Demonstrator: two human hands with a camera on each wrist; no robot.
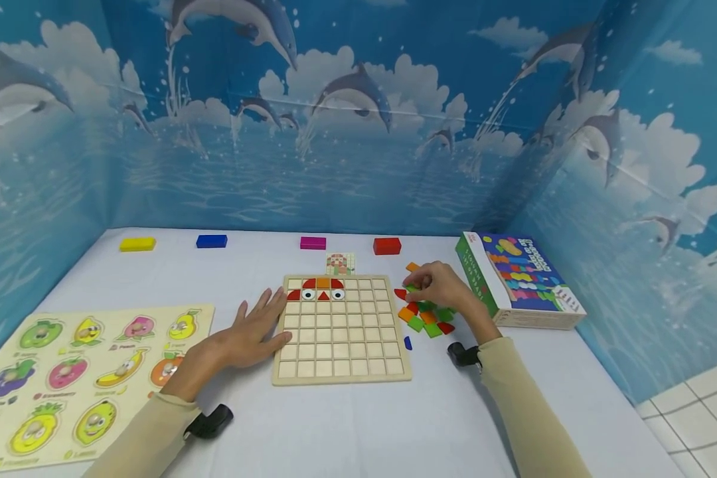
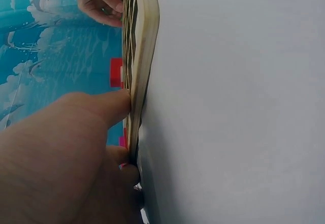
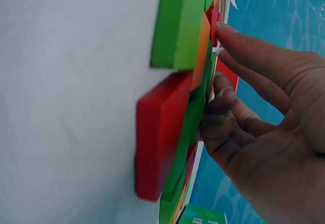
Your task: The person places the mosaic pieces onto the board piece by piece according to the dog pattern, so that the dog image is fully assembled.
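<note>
A wooden grid board (image 1: 342, 336) lies in the middle of the table in the head view. Its top rows hold red pieces, an orange square (image 1: 323, 283), two eye tiles (image 1: 308, 294) and a red triangle (image 1: 323, 297). My left hand (image 1: 247, 338) rests with spread fingers along the board's left edge; the left wrist view shows its thumb (image 2: 118, 107) against the rim. My right hand (image 1: 442, 287) is over a pile of coloured pieces (image 1: 433, 329) right of the board. In the right wrist view its thumb and fingertips are apart, right at the pieces, near a red one.
A small pattern card (image 1: 340, 263) stands behind the board. Yellow (image 1: 137, 244), blue (image 1: 212, 241), magenta (image 1: 313, 243) and red (image 1: 387, 246) blocks line the back. A fruit puzzle board (image 1: 110, 358) lies left, a game box (image 1: 520, 279) right. One blue piece (image 1: 407, 343) lies beside the board.
</note>
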